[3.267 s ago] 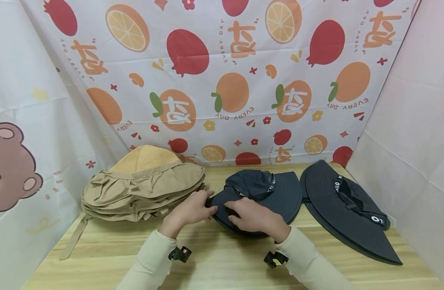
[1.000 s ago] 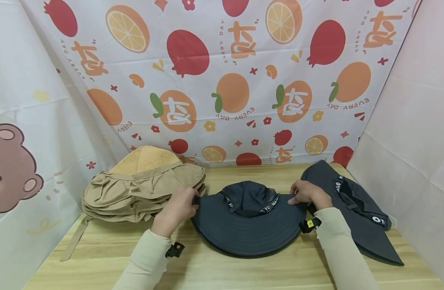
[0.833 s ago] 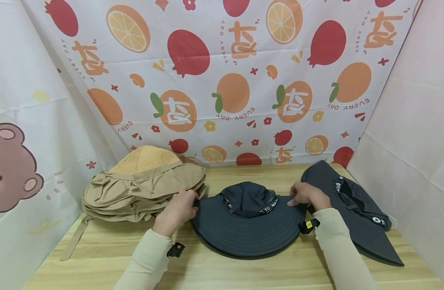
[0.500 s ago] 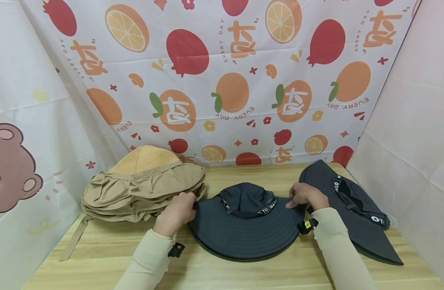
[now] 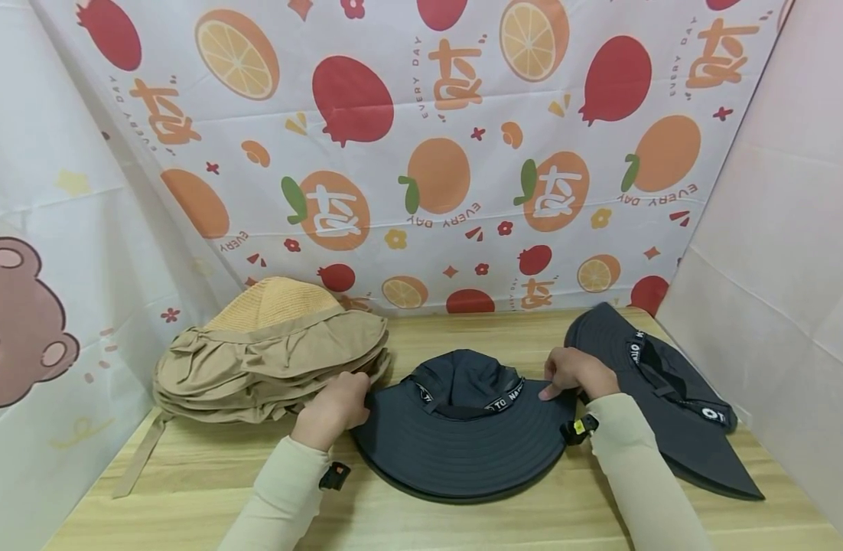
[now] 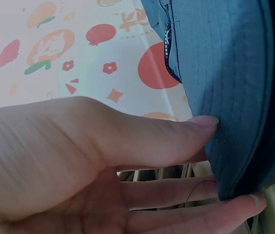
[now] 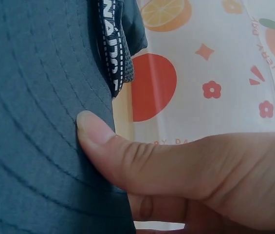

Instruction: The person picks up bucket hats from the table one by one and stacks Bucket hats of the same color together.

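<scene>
A dark navy sun hat with a wide stitched brim and a lettered band lies in the middle of the table, brim toward me. My left hand pinches the brim's left corner; in the left wrist view the thumb lies on top of the brim and fingers are beneath. At the opposite corner my right hand grips the brim, its thumb pressing the upper face of the brim in the right wrist view. The right hand's other fingers are mostly hidden under the fabric.
Stacked beige hats with a straw-coloured crown stand at the left, a strap trailing onto the wooden table. Another dark hat lies at the right, close to my right hand. A fruit-print cloth hangs behind.
Earlier both hands were close together on the navy hat's front brim, with the hat turned differently. Since then they moved apart to its two corners, and the hat has slid slightly toward me.
</scene>
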`<state>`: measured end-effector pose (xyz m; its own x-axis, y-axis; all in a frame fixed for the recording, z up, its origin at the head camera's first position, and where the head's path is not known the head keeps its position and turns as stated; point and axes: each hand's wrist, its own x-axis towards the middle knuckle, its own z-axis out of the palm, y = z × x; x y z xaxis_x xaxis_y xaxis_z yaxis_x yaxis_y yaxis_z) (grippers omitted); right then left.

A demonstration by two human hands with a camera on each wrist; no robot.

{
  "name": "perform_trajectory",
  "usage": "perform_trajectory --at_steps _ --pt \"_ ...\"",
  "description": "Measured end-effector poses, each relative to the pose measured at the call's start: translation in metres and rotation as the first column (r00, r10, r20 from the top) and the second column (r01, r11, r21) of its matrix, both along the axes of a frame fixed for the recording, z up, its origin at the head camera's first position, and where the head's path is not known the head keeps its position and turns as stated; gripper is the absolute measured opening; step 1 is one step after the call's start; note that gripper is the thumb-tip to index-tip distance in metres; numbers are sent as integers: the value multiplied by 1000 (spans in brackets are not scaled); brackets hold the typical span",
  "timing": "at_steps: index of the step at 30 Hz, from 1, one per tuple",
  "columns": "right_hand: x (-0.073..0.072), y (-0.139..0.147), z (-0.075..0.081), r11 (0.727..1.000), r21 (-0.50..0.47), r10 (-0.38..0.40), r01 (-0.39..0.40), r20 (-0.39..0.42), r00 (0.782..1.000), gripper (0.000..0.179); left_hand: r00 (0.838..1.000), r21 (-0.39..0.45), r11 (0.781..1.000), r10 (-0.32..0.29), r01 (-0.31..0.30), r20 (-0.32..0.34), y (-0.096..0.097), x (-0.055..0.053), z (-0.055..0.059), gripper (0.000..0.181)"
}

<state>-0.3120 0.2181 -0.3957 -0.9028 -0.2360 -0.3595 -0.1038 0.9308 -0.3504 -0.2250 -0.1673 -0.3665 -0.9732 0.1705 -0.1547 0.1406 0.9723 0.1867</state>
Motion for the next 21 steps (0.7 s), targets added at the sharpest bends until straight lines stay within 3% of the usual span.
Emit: perform_trajectory --at_steps 12,21 --pt "6 -5 2 999 50 -5 4 29 1000 27 1000 -4 1000 18 -18 -9 -1 0 -7 21" --pt "8 -6 2 998 58 -22 21 23 999 28 1000 -19 1000 -3 2 -12 -1 -1 -8 9"
